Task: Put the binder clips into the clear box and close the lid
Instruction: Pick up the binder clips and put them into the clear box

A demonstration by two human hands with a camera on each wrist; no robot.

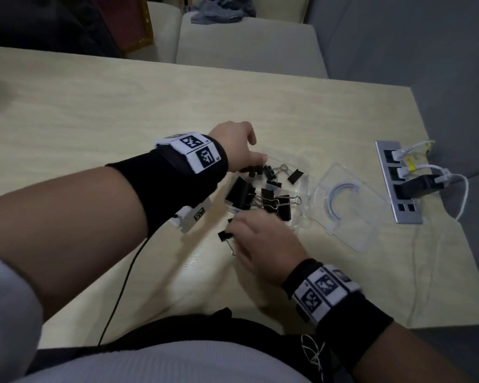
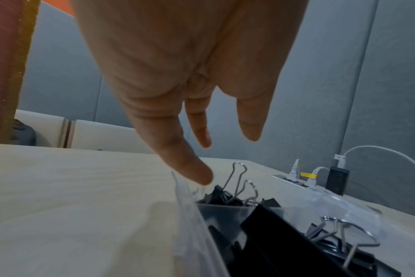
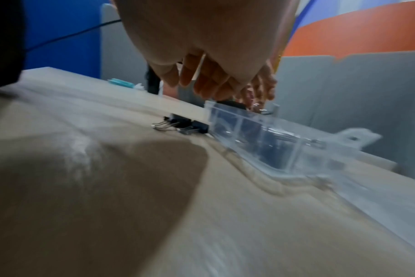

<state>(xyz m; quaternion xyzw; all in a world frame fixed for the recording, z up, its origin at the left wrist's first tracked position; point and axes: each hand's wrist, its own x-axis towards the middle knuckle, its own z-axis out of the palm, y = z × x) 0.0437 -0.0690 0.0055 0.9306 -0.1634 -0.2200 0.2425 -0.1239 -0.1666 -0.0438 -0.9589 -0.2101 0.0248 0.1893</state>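
The clear box [image 1: 306, 189] lies open on the wooden table [image 1: 94, 111], its hinged lid [image 1: 353, 208] folded flat to the right. Several black binder clips [image 1: 268, 196] are heaped inside it. A couple more binder clips [image 1: 225, 235] lie on the table just outside the box's near left corner. My left hand [image 1: 248, 150] reaches over the far left rim with straight fingers, and in the left wrist view the index fingertip [image 2: 199, 176] touches the box wall [image 2: 190, 211]. My right hand [image 1: 256, 236] hovers at the near left corner with loosely curled fingers [image 3: 213, 86], nothing visibly in them.
A silver socket panel [image 1: 398, 186] with white cables and a black adapter sits at the table's right edge. A black cable [image 1: 127, 272] trails from my left wrist toward me. Pale chairs [image 1: 246, 48] stand beyond the far edge.
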